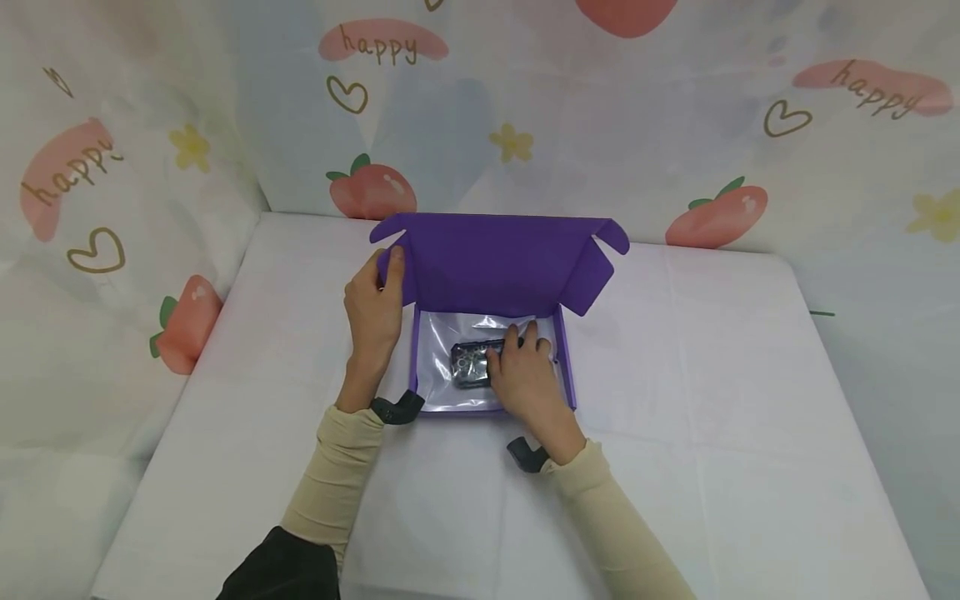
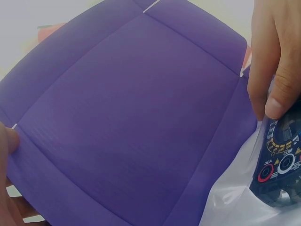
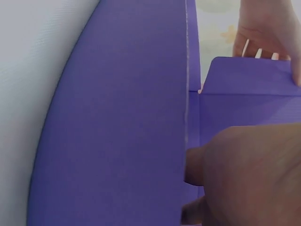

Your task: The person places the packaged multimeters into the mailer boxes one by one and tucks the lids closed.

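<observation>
Fingers (image 1: 534, 330) of the right hand (image 1: 528, 382) curled down over a dark multimeter (image 1: 472, 364), pressed on its right half, thumb side toward the left. Seen also from the left wrist view as a thumb and fingers (image 2: 275, 70) bent over the meter's top edge, with the dial and red sockets (image 2: 282, 150) showing below. Meter wrapped in a clear plastic bag (image 1: 438, 350), lying flat on the floor of an open purple box (image 1: 567, 367), roughly mid-table, its near edge toward the sleeves.

Left hand (image 1: 372, 310) at the far left corner of the box, thumb and fingers closed round the left side flap (image 1: 392, 271) of the raised lid (image 1: 498, 262), holding it upright. Same grip seen from the right wrist view, far right, fingertips (image 3: 263, 33) over the flap's top edge. Lid standing up at the far side, its right flap (image 1: 592, 271) splayed outward, untouched.

Box set on a white tablecloth (image 1: 712, 417). Behind and to both sides, a pale backdrop (image 1: 675, 125) printed with peaches, hearts, small yellow flowers and the word "happy". Cream sleeves (image 1: 337, 475) on both forearms, with a dark wrist strap (image 1: 397, 408) on the left and another (image 1: 527, 454) on the right.
</observation>
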Demonstrator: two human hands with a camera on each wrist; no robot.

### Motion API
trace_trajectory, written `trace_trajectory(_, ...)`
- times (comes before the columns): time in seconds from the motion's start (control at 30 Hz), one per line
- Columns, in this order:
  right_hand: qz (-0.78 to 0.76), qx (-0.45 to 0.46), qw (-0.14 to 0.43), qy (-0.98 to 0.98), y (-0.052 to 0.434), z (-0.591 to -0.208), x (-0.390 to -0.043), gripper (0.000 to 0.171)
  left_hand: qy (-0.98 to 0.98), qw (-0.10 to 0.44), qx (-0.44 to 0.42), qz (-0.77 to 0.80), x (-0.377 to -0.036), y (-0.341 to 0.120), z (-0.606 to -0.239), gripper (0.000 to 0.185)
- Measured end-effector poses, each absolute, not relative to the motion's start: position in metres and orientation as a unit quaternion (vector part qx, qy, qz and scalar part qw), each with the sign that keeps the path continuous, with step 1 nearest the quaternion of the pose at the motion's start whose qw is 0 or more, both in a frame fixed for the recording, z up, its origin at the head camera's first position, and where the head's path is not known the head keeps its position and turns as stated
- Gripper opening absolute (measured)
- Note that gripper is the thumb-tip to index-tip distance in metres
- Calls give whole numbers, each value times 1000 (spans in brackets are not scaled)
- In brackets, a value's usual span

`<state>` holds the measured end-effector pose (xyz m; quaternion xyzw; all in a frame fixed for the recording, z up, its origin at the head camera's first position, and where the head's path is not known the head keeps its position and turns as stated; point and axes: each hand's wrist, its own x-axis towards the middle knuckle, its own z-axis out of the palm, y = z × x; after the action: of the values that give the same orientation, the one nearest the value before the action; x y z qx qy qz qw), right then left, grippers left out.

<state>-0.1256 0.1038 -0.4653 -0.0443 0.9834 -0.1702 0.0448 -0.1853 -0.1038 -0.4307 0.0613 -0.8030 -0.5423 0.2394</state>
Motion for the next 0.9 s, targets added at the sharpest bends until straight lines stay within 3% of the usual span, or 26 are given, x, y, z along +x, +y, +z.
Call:
trace_trajectory(0.43,-151,-31,28,988,102,-464,-123,54,-804,238,59,-541,-185,-105,-431,47)
trace_trajectory(0.63,-129,-100,21,986,97,-465,-124,49,-804,235,56,-544,-185,-105,-431,47)
trace_trajectory(0.77,-104,-178,25,978,94,-467,-126,55,-804,237,55,-543,-185,-105,-431,48)
trace_trajectory(0.9,-85,-229,50,968,88,-468,-126,73,-807,238,55,-538,-185,-106,-431,48)
